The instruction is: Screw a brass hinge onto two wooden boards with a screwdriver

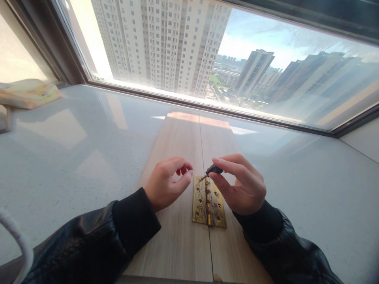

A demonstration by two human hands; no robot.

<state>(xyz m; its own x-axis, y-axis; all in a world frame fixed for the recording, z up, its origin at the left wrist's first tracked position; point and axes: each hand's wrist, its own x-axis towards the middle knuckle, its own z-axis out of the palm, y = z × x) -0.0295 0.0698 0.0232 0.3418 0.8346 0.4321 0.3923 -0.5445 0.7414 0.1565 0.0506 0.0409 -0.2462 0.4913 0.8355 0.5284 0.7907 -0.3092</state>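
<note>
A worn brass hinge (pixel 200 202) lies opened flat across the seam between two pale wooden boards (pixel 177 244). Dark screw holes dot both of its leaves, and its knuckle runs along the seam. My right hand (pixel 244 183) pinches the black handle of a small screwdriver (pixel 214 169) between thumb and fingers. The shaft slants down left, its tip at the upper hole of the left leaf. Just left of the hinge, my left hand (pixel 168 181) hovers with thumb and forefinger tips brought together. Whatever may be between those fingertips is too small or hidden to see.
The boards rest on a white speckled sill (pixel 112 157) below a large window (pixel 189 47). At the far left sits a yellow-orange packet (pixel 32 94). A white cable (pixel 20 236) curves in at the lower left, beside my sleeve.
</note>
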